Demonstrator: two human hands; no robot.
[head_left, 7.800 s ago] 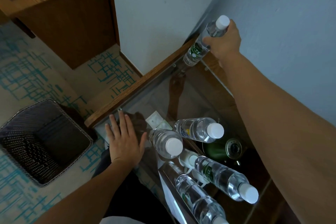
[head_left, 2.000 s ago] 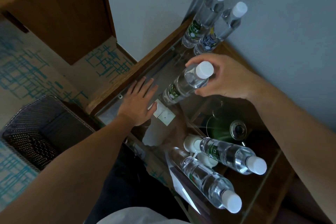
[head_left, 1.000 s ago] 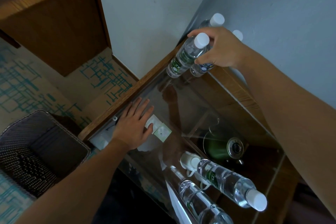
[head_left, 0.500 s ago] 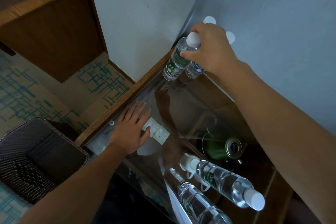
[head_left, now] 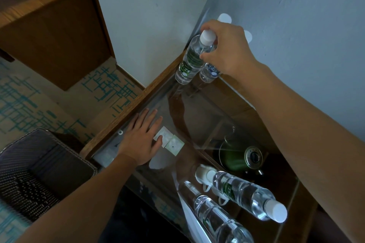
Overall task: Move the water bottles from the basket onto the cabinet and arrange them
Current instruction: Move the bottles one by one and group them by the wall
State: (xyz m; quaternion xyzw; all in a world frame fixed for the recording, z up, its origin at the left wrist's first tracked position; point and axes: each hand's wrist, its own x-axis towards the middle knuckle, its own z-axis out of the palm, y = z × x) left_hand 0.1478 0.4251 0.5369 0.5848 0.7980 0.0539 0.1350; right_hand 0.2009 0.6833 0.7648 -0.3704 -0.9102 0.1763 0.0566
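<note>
My right hand (head_left: 227, 49) grips the neck of a clear water bottle (head_left: 190, 61) with a white cap, standing at the far corner of the glass-topped cabinet (head_left: 130, 108). Two more bottles stand behind it, mostly hidden by the hand; only their white caps (head_left: 224, 19) and one base (head_left: 209, 74) show. My left hand (head_left: 141, 142) lies flat, fingers apart, on the glass near the front edge. Two other bottles (head_left: 246, 195) (head_left: 215, 221) stand at the near right of the cabinet top. The dark woven basket (head_left: 15, 148) sits on the floor at lower left.
Under the glass lie a green kettle (head_left: 237, 159) and white cups (head_left: 203, 172). Small white cards (head_left: 170, 141) lie beside my left hand. Walls meet behind the cabinet's far corner. A wooden desk (head_left: 49, 25) stands at upper left on patterned carpet.
My right hand carried a bottle from the middle of the cabinet to the far corner and set it beside the two there. My left hand stayed flat on the glass.
</note>
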